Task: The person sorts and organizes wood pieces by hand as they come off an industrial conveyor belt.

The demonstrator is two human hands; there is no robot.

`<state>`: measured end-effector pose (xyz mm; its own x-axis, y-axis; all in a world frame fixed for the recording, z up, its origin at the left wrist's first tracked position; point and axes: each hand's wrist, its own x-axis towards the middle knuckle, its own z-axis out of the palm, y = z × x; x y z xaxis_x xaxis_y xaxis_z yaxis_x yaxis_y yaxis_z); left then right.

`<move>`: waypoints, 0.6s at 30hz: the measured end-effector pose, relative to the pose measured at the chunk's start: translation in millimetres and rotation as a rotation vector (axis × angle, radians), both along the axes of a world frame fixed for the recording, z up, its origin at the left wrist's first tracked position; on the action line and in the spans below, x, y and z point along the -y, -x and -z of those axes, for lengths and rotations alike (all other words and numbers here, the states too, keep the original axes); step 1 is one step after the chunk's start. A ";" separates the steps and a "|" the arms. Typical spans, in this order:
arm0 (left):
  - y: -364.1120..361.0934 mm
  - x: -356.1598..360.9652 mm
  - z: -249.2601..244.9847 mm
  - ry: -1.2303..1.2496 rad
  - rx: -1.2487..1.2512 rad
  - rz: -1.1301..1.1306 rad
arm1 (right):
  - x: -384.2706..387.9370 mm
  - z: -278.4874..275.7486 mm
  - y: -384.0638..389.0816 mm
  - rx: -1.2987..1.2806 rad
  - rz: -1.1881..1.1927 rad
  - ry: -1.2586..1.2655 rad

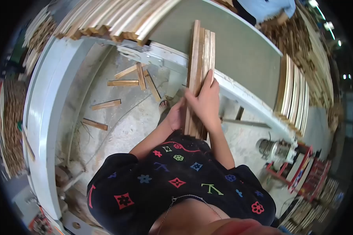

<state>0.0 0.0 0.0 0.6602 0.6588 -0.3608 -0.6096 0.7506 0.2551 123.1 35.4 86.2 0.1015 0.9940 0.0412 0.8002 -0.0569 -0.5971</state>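
A small bundle of wooden strips [200,58] stands lengthwise against my body, its far end over the grey-green belt [239,47] of a machine. My left hand [177,113] wraps round the bundle's left side near its lower end. On the right side, my right hand [206,98] grips the same strips, thumb across the top and fingers along the edge. The lower ends of the strips are close to my dark patterned shirt. Some fingers of my left hand are hidden behind the wood.
A row of strips [117,19] lies at the belt's upper left, another stack [294,94] at its right end. Short offcuts [123,83] lie on the floor. A motor [276,149] sits lower right. Another person's blue sleeve [270,8] shows beyond the belt.
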 end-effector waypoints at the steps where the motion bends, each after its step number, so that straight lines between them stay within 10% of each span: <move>1: -2.2 -1.4 4.5 0.081 0.093 -0.093 | -20.6 3.1 -1.6 -0.021 -0.017 0.030; 4: 15.3 -60.3 46.6 -0.177 0.652 -0.171 | -202.3 -10.7 32.2 0.005 -0.036 -0.054; 10: 82.8 -8.6 38.1 0.037 0.210 -0.363 | -324.9 12.1 73.3 -0.339 0.058 -0.075; 14: 122.5 19.7 129.0 0.083 -0.397 -0.174 | -237.7 29.5 -2.3 -0.544 -0.008 -0.378; 18: 172.3 77.2 195.7 0.247 -0.985 0.085 | -99.4 40.6 -150.8 0.160 0.451 -0.587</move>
